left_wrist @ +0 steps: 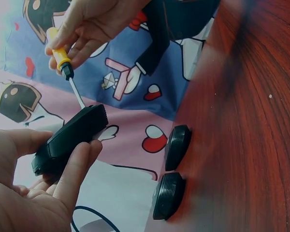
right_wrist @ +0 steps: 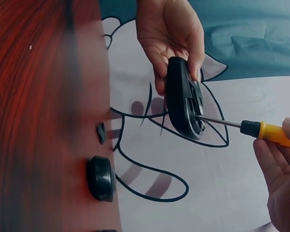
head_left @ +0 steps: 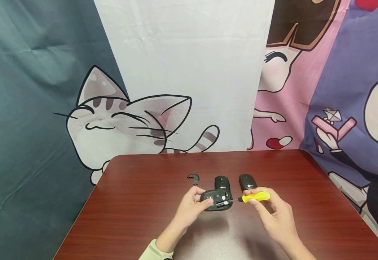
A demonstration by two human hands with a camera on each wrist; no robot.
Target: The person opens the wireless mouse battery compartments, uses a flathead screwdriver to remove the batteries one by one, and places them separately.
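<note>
In the head view, my left hand (head_left: 189, 208) holds a black computer mouse (head_left: 215, 195) above the table, its underside facing up. The battery bay in that underside is uncovered, and a small battery (head_left: 222, 204) lies in it. My right hand (head_left: 279, 217) pinches the yellow handle of a screwdriver (head_left: 257, 196). From the right, the metal shaft (right_wrist: 222, 121) reaches into the bay, its tip at the battery's end. The left wrist view shows my thumb and fingers gripping the mouse (left_wrist: 70, 137) along its sides.
Behind the held mouse, a second black mouse (head_left: 222, 181) and a third mouse (head_left: 247, 181) sit on the reddish-brown table (head_left: 137, 202). A dark curved cover piece (head_left: 194, 177) lies to their left. A printed cartoon cloth (head_left: 189, 54) hangs behind the table's far edge.
</note>
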